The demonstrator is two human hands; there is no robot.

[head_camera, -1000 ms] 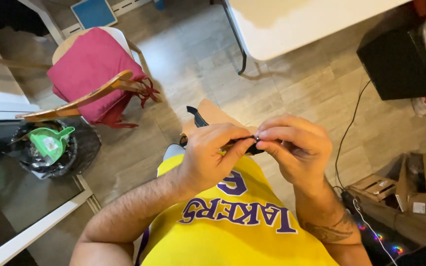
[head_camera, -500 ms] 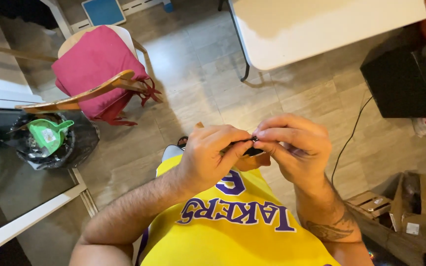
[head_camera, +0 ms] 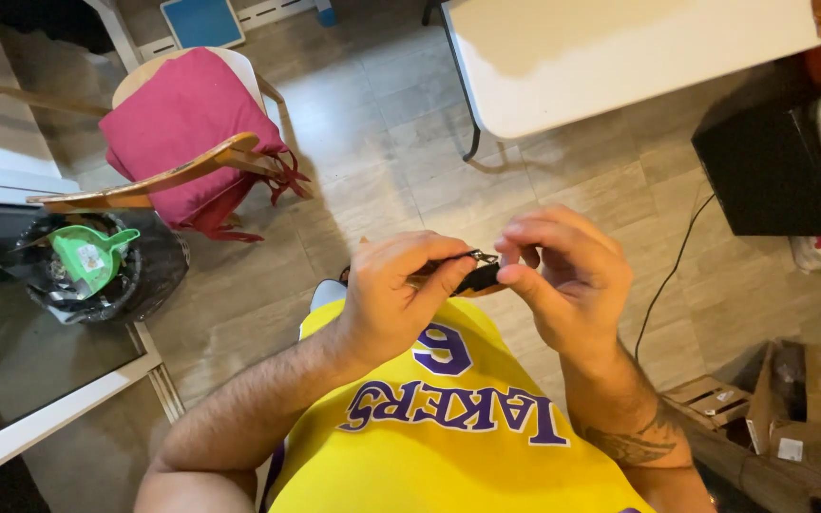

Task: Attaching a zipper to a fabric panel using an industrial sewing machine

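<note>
Our left hand is curled narrow around a small dark object, pinching it between thumb and forefinger so it stays steady just above the yellow jersey, close to the chest where we can see it well. A thin metal clip juts from the object's top end, and our right hand has its fingertips closed on that end, thumb pressing up from below, seemingly to work the small part while the left braces the body. Beyond the object, across the tile floor, stands a white table. Off to the left of the object sits a wooden chair with a pink cushion, and below that a black bin holding a green dustpan. To the object's right a black box rests on the floor.
</note>
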